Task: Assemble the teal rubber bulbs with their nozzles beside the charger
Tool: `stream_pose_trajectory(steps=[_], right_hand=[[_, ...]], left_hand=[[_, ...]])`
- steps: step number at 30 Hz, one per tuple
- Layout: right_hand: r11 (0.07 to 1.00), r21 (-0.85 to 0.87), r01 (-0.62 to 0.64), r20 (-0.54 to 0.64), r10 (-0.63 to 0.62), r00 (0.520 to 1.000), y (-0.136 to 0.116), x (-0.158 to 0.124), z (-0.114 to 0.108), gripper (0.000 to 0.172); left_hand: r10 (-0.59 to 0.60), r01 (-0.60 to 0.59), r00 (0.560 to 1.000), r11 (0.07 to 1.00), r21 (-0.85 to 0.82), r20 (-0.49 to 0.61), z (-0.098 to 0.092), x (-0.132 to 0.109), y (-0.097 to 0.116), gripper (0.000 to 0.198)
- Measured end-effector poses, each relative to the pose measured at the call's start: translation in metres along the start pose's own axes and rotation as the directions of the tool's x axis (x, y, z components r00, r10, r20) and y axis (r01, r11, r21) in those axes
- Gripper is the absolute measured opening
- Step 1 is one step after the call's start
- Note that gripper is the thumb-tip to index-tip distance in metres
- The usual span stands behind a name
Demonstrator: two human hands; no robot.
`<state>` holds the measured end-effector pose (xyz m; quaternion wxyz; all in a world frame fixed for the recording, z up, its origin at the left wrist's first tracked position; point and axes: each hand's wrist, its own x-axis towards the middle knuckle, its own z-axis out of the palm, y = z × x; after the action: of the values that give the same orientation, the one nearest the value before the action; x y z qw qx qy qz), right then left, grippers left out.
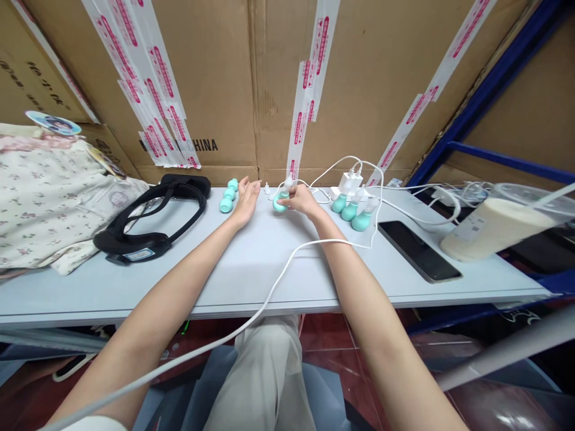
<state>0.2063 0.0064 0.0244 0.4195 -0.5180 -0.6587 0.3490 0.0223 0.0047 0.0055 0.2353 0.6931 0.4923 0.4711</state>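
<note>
My right hand [303,200] pinches a teal bulb nasal aspirator [281,202] with a clear nozzle pointing up, at the back middle of the table. My left hand [247,202] lies to its left, fingers stretched out and holding nothing. Just left of that hand stands a row of teal bulbs [229,195] with no nozzles showing. Between my hands sits a small clear nozzle [267,188]. To the right of my right hand, three teal aspirators [350,209] with clear nozzles stand in a slanting row.
A white cable [287,263] crosses over my right forearm. White chargers [350,179] sit behind the aspirators. On the right lie a phone [417,251] and a tipped cup [494,227]; on the left, a black headset [153,218] and floral cloth [58,197]. Cardboard [224,90] walls the back.
</note>
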Motion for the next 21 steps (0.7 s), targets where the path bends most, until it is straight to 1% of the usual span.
stream_pose_trajectory(steps=[1, 3, 5, 7, 9, 10, 13, 16, 18, 21], right_hand=[[0.995, -0.097, 0.016, 0.033, -0.013, 0.999, -0.001, -0.002, -0.002, 0.024], [0.952, -0.299, 0.062, 0.102, -0.032, 0.994, -0.003, -0.006, -0.007, 0.023], [0.922, -0.374, 0.101, 0.149, -0.048, 0.988, -0.008, -0.009, -0.011, 0.022], [0.922, -0.372, 0.104, 0.151, -0.051, 0.987, -0.014, -0.013, -0.018, 0.021], [0.912, -0.405, 0.069, 0.102, -0.03, 0.994, -0.02, -0.016, -0.027, 0.023], [0.891, -0.452, 0.043, 0.067, -0.015, 0.998, -0.023, -0.018, -0.033, 0.023], [0.771, -0.631, -0.081, -0.074, 0.044, 0.996, -0.026, -0.024, -0.049, 0.029], [0.661, -0.721, -0.209, -0.217, 0.071, 0.974, -0.025, -0.028, -0.059, 0.036], [0.624, -0.739, -0.254, -0.257, 0.087, 0.962, -0.024, -0.03, -0.063, 0.039], [0.579, -0.762, -0.29, -0.274, 0.117, 0.954, -0.023, -0.031, -0.067, 0.04]], left_hand=[[0.014, -0.014, 1.0, 1.0, 0.004, 0.0, 0.0, -0.001, 0.001, 0.064], [0.048, -0.048, 0.999, 0.999, 0.015, -0.007, -0.001, -0.001, 0.001, 0.061], [0.085, -0.085, 0.996, 0.996, 0.03, -0.019, -0.003, -0.001, 0.0, 0.058], [0.119, -0.118, 0.992, 0.992, 0.042, -0.028, -0.005, 0.001, -0.001, 0.057], [0.143, -0.141, 0.989, 0.989, 0.05, -0.033, -0.007, 0.002, -0.003, 0.055], [0.15, -0.148, 0.988, 0.988, 0.052, -0.033, -0.007, 0.003, -0.004, 0.053], [0.158, -0.156, 0.987, 0.986, 0.061, -0.033, -0.01, 0.005, -0.008, 0.048], [0.17, -0.166, 0.984, 0.984, 0.071, -0.056, -0.013, 0.008, -0.012, 0.045], [0.173, -0.167, 0.982, 0.983, 0.074, -0.076, -0.016, 0.011, -0.013, 0.043], [0.165, -0.16, 0.983, 0.985, 0.071, -0.082, -0.018, 0.013, -0.016, 0.039]])
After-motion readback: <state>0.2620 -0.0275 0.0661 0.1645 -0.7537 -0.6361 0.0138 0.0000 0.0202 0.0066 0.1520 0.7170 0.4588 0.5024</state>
